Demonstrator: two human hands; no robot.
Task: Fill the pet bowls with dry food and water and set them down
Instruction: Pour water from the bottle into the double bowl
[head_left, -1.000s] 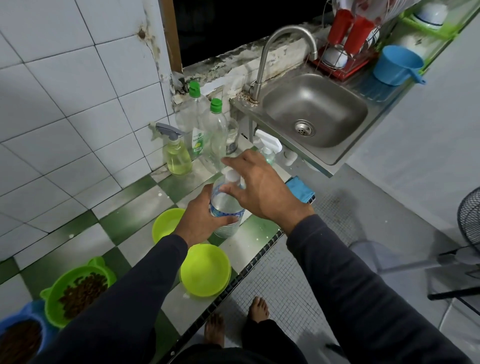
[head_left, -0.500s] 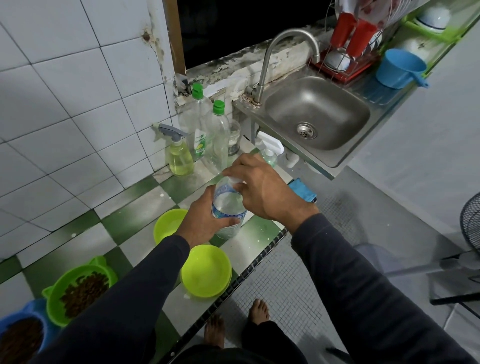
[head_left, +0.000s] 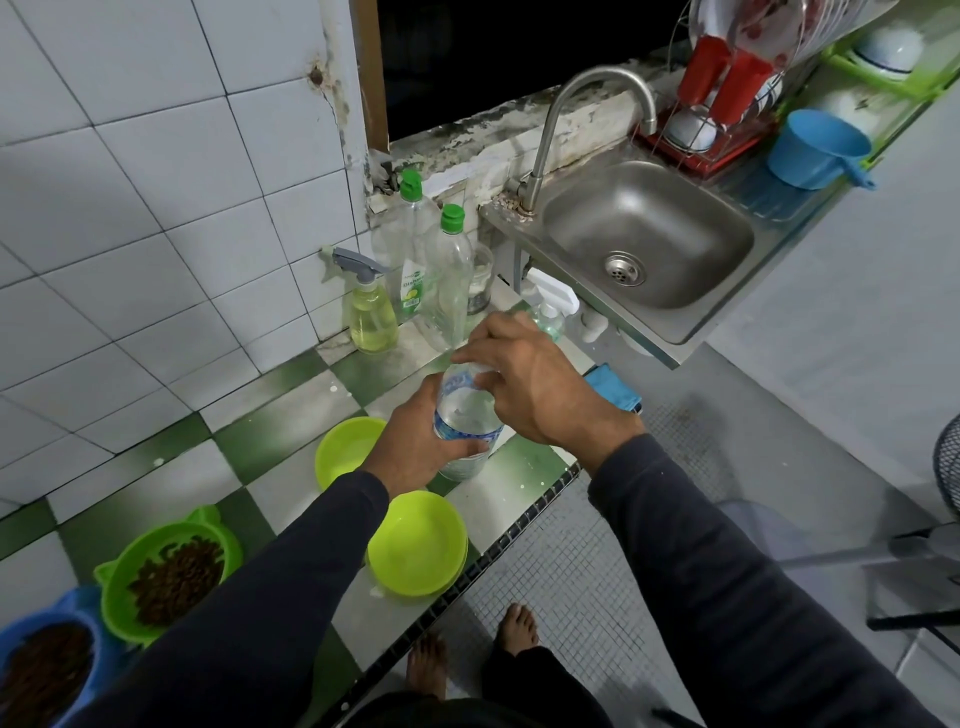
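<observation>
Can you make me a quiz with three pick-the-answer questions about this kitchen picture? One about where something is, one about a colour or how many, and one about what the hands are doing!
1. Where is the yellow spray bottle?
A. In the sink
B. By the tiled wall, left of the two green-capped bottles
C. On the floor by the feet

2. How many bowls hold dry food?
A. Two
B. Four
C. None

3. What are the hands doing with the water bottle?
A. Both hang free of it
B. The left hand grips its body and the right hand covers its top
C. One hand pours it into the sink

Answers:
1. B: it stands on the counter against the white tiles.
2. A: the green bowl and the blue bowl hold brown kibble; the two lime bowls do not.
3. B: the left fingers wrap the bottle, and the right fingers curl over its cap end.
</observation>
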